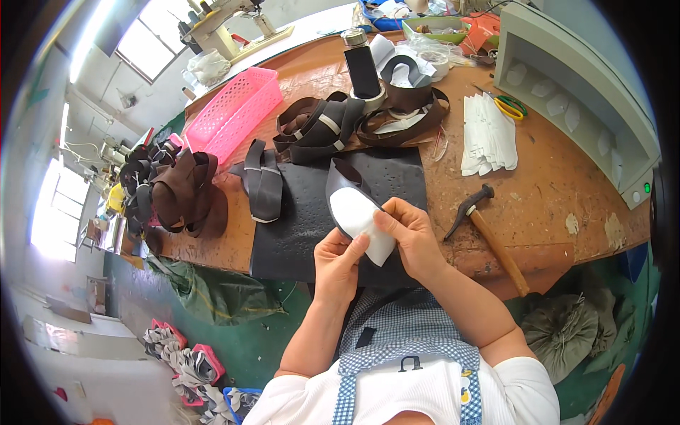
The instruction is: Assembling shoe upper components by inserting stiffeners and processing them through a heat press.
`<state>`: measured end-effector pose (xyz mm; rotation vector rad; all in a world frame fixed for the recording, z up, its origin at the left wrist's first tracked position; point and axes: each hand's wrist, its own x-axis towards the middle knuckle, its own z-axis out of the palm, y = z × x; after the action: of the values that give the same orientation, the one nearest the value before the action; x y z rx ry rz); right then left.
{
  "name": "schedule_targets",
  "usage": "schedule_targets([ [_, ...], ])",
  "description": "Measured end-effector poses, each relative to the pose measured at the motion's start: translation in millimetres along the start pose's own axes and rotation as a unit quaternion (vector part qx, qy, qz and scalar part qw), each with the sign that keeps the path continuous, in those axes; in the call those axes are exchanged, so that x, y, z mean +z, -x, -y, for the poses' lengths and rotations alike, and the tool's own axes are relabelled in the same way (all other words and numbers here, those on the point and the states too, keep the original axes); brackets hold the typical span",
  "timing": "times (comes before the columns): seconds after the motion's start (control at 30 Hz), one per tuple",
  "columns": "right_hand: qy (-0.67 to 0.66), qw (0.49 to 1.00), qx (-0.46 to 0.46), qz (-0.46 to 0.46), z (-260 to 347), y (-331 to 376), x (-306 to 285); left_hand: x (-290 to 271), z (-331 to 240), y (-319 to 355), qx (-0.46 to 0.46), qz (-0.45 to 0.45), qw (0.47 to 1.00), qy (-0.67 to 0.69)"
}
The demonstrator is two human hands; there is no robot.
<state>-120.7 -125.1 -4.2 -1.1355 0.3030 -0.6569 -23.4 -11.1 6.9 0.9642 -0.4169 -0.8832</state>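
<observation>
The white piece (354,207) hides part of the dark band (346,172) behind it, and the underside grip of the left hand (336,265) and right hand (415,237) is out of sight. Far left, the top edge crops the sewing machine (216,32); far across the bench (552,180), contents of the green tray (459,37) are too small to tell. Near left, a white sleeve (287,397) covers part of a blue basket (234,394).
</observation>
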Motion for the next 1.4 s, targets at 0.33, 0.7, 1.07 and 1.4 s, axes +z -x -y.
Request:
schedule_targets([
  [0.33,0.236,0.972,-0.002,0.017,17,-18,-3,-13,6,3,-0.009,0.036,0.999,-0.025],
  [0.7,0.173,0.981,-0.009,0.082,15,0,-12,-17,10,4,-0.035,-0.018,0.998,0.047],
  [1.07,0.214,0.974,-0.077,0.008,6,4,-9,-12,7,2,-0.08,0.016,0.989,0.122],
  [1.4,0.468,0.859,-0.209,0.0,-4,11,-15,-5,-3,3,0.045,-0.046,0.938,-0.342],
])
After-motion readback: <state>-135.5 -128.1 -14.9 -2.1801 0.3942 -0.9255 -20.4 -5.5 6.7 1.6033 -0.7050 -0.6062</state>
